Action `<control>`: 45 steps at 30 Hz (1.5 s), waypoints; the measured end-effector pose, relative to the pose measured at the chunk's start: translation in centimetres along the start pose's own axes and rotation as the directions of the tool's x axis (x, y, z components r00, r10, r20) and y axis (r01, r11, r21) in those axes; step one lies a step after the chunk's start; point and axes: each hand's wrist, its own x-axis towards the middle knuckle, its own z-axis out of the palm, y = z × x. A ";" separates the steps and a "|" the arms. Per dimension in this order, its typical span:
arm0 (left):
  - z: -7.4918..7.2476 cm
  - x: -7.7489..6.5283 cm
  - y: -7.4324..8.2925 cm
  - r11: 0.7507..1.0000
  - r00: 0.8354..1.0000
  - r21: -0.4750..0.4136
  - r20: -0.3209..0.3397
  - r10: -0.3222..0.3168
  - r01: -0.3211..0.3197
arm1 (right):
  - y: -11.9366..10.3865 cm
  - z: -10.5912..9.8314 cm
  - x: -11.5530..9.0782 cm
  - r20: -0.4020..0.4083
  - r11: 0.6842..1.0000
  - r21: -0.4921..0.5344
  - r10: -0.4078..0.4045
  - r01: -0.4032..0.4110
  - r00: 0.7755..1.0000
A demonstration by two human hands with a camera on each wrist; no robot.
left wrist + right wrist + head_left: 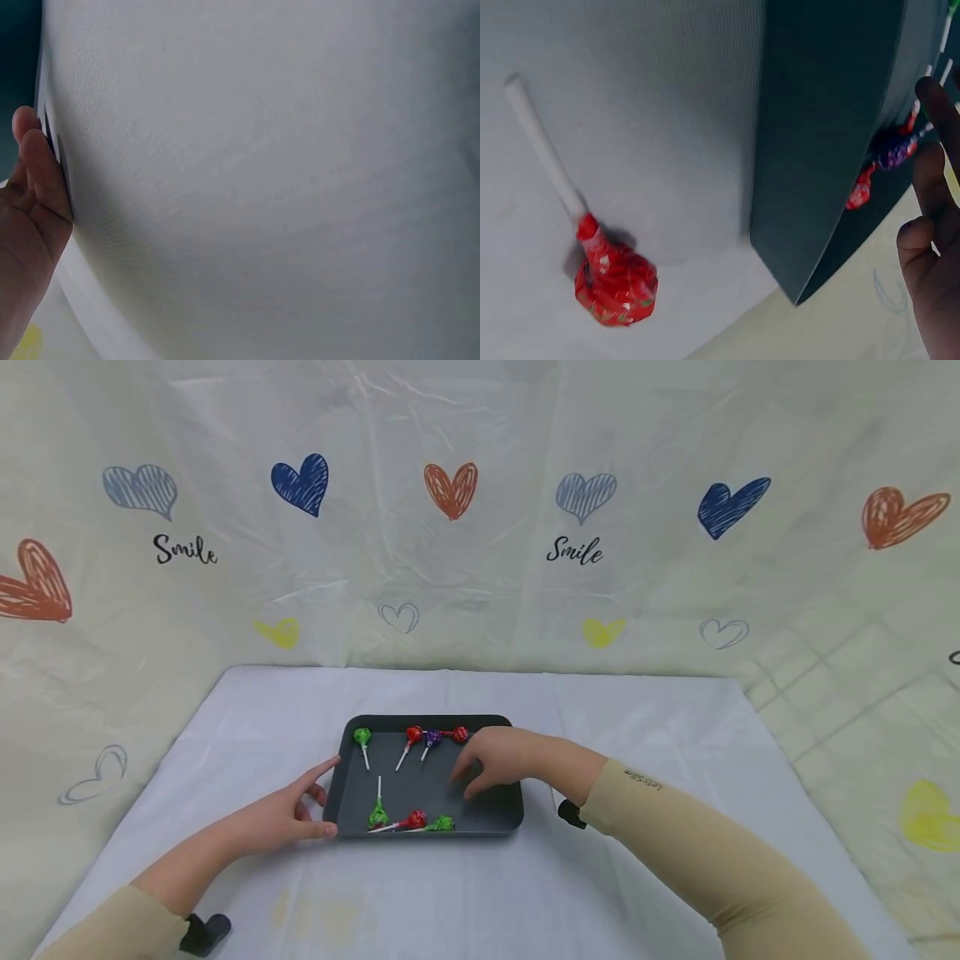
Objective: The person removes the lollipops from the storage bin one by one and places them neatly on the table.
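Note:
A dark grey tray (pixel 420 785) holds several wrapped lollipops. Along its far side lie a green lollipop (pixel 362 737), a red one (pixel 413 735), a purple one (pixel 432 739) and another red one (pixel 459 734). Green (pixel 378 816) and red (pixel 417 818) ones, with a second green (pixel 444 822), line the near side. My left hand (pixel 281 814) touches the tray's left rim with index finger and thumb spread. Over the tray's right part hovers my right hand (pixel 498 756), fingers loosely bent and pointing down, with nothing visible between them.
In the right wrist view, a red lollipop (pixel 615 285) lies on the white cloth outside the tray; the head view does not show it. Behind the table hangs a cream backdrop (pixel 495 577) printed with hearts. Black wrist devices (pixel 572 814) sit at both sleeves.

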 end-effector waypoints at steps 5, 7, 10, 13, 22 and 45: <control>0.0 -0.1 0.1 1.000 1.000 -0.001 -0.004 -0.004 0.004 | -1.1 0.5 0.9 0.073 1.000 -0.017 -0.009 0.010 0.997; 0.0 -0.1 0.2 1.000 1.000 -0.002 -0.004 -0.004 0.004 | -1.5 0.7 1.1 0.093 0.999 -0.029 -0.016 0.019 0.996; 0.0 -0.1 0.2 1.000 1.000 -0.003 -0.005 -0.001 0.001 | -2.0 0.9 1.4 0.116 0.999 -0.043 -0.022 0.027 0.993; 0.1 -0.2 0.2 1.000 1.000 -0.001 -0.005 0.004 -0.004 | -2.4 1.2 1.8 0.134 0.999 -0.038 -0.032 0.038 0.990; 0.0 -0.2 0.2 1.000 1.000 -0.010 -0.003 0.008 -0.008 | -3.0 2.0 2.4 0.154 0.997 -0.029 -0.063 0.068 0.986; 0.0 -0.2 0.0 1.000 1.000 -0.015 -0.007 0.013 -0.013 | -2.4 0.5 1.8 0.106 0.999 -0.031 -0.042 0.045 0.993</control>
